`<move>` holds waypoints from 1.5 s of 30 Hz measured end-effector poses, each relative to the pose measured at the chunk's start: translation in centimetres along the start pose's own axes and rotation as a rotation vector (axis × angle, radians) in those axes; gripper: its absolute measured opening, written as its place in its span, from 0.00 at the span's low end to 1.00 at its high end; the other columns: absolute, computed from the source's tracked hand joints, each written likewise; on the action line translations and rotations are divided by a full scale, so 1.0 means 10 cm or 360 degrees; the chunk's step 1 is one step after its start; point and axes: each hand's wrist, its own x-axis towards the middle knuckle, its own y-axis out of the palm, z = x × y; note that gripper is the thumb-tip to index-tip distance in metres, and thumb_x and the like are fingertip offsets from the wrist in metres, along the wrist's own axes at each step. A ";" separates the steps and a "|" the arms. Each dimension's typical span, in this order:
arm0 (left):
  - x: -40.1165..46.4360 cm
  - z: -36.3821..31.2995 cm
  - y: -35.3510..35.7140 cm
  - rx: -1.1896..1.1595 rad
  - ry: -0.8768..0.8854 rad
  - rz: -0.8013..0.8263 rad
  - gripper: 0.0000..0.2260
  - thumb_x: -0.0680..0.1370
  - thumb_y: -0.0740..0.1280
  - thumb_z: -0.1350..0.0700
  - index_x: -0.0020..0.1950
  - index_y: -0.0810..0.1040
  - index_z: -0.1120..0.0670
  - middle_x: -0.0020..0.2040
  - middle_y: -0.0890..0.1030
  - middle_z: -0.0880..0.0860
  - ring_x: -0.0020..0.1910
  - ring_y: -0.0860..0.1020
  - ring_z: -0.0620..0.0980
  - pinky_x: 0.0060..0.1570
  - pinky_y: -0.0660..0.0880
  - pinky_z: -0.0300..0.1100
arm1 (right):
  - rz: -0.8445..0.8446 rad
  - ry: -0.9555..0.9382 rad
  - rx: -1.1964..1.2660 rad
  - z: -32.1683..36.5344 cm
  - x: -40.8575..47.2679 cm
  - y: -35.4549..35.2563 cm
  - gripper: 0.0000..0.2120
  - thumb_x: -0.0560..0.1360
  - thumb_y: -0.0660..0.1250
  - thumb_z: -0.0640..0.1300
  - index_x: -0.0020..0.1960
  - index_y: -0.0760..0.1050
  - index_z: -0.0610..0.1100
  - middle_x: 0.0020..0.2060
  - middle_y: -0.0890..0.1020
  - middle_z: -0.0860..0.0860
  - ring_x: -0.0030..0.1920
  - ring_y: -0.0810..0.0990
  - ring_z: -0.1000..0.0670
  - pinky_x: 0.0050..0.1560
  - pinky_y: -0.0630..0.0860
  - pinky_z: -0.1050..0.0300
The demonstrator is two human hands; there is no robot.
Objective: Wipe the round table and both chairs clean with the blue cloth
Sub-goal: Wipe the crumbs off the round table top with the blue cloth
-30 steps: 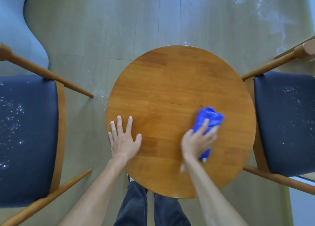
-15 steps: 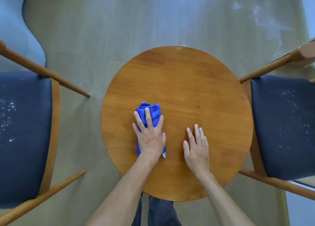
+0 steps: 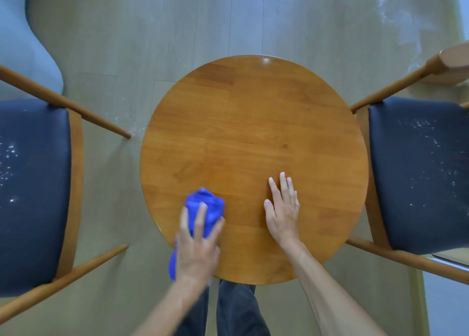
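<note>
The round wooden table (image 3: 253, 132) fills the middle of the view. My left hand (image 3: 196, 252) presses the crumpled blue cloth (image 3: 205, 203) against the table's near-left edge with straight, spread fingers. Part of the cloth hangs off the rim below my palm. My right hand (image 3: 281, 211) lies flat on the tabletop, right of the cloth, holding nothing. A chair with a dark seat (image 3: 33, 196) stands on the left, and a matching chair (image 3: 421, 173) stands on the right. White specks dot both seats.
Wooden chair legs and rails (image 3: 101, 122) angle toward the table on both sides. White dust marks the floor (image 3: 390, 13) at the far right. A pale blue shape (image 3: 22, 38) sits at the far left. My legs (image 3: 236, 310) stand at the table's near edge.
The cloth passed from under my right hand to under my left. My left hand has since drawn it back to the near-left rim. My right hand stays flat on the table.
</note>
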 end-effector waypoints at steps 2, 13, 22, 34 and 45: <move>-0.24 -0.53 0.13 -0.0033 0.0210 0.0188 0.23 0.62 0.73 0.64 0.54 0.83 0.47 0.70 0.72 0.61 0.64 0.72 0.72 0.49 0.76 0.59 | 0.0018 -0.0032 -0.0005 -0.04 0.02 -0.06 0.26 0.78 0.59 0.36 0.74 0.64 0.49 0.77 0.53 0.54 0.77 0.47 0.55 0.74 0.48 0.51; 0.92 0.34 -0.25 -0.0088 0.0253 0.0247 0.26 0.65 0.77 0.59 0.63 0.80 0.47 0.71 0.70 0.62 0.69 0.65 0.72 0.51 0.76 0.58 | 0.0197 0.0012 0.0120 0.01 0.04 -0.25 0.23 0.79 0.57 0.36 0.73 0.65 0.45 0.77 0.54 0.55 0.76 0.47 0.57 0.71 0.50 0.59; 0.45 0.43 -0.49 -0.0520 -0.0942 0.0142 0.19 0.76 0.67 0.50 0.64 0.72 0.56 0.59 0.73 0.58 0.58 0.71 0.59 0.57 0.69 0.51 | -0.0039 -0.0820 0.0028 1.02 0.09 -0.17 0.21 0.69 0.63 0.27 0.61 0.78 0.38 0.63 0.77 0.44 0.63 0.75 0.39 0.58 0.75 0.45; 0.38 0.59 -0.55 -0.0685 -0.1104 0.0559 0.17 0.71 0.68 0.54 0.57 0.69 0.52 0.54 0.69 0.51 0.58 0.68 0.53 0.56 0.70 0.45 | 0.0493 -0.1258 -0.0922 1.29 0.53 -0.17 0.28 0.72 0.61 0.33 0.70 0.67 0.50 0.65 0.70 0.48 0.64 0.66 0.41 0.64 0.63 0.46; 0.38 0.53 -0.91 -0.0634 -0.0232 0.0007 0.10 0.63 0.64 0.68 0.41 0.72 0.58 0.36 0.75 0.51 0.35 0.75 0.54 0.42 0.71 0.47 | 0.0087 -0.1326 -0.0546 0.94 0.33 -0.65 0.12 0.65 0.67 0.31 0.46 0.76 0.43 0.43 0.80 0.52 0.48 0.78 0.44 0.51 0.69 0.51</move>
